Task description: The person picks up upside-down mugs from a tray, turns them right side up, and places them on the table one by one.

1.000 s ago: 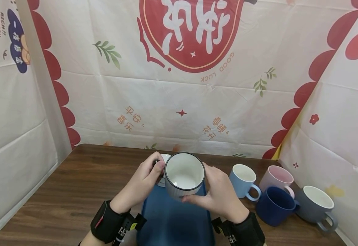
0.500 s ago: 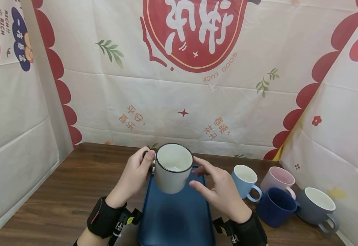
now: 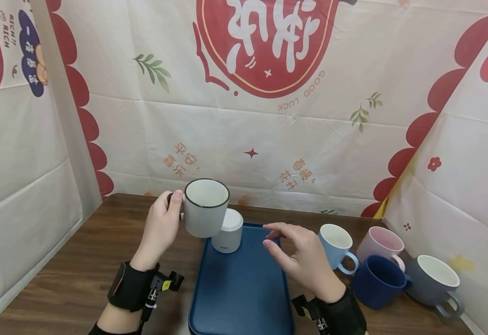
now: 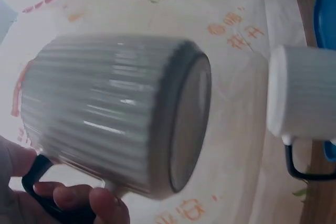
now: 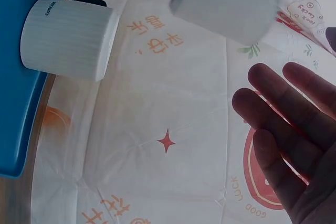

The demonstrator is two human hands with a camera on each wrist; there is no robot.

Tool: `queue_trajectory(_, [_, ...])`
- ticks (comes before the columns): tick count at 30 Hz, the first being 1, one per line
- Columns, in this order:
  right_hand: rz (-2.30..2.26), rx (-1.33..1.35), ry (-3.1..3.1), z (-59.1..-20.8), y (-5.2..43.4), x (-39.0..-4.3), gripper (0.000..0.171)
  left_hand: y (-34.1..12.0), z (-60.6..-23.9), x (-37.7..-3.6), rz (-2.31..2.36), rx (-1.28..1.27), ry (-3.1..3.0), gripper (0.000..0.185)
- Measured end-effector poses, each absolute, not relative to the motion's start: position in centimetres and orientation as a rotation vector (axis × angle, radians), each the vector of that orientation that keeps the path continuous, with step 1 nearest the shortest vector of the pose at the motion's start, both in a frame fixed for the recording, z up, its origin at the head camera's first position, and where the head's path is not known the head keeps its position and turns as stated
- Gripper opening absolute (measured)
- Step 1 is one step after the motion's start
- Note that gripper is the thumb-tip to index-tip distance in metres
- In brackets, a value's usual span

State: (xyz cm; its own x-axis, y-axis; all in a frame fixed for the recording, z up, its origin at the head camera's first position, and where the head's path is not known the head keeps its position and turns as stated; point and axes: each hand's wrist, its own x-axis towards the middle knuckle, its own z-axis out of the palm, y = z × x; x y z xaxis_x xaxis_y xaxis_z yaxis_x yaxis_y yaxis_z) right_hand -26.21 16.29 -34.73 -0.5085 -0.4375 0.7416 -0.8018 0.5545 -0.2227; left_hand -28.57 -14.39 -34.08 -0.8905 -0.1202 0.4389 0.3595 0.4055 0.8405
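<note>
Ribbed glazed ceramic mug (image 3: 203, 208), smooth plastic tray (image 3: 244, 284), wood-grain table (image 3: 80, 270).

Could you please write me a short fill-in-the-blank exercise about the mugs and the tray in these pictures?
1. The left hand holds the grey mug by its ____.
2. The white mug stands on the ____ tray.
3. The right hand holds ____.
4. Right of the tray stand ____ mugs.

Missing words: handle; blue; nothing; four
</note>
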Motion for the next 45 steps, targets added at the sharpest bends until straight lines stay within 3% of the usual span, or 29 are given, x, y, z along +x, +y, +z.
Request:
queue_trajectory(18, [0.719, 0.989, -2.142, -34.6, 16.1, -26.2, 0.021, -17.0, -36.5, -31.1, -1.321, 0.189, -2.379, 0.049])
queue_trajectory(45, [0.689, 0.977, -2.154, -34.6, 16.1, -26.1, 0.019, -19.1, -40.4, -33.1, -1.319, 0.338, -2.511, 0.042])
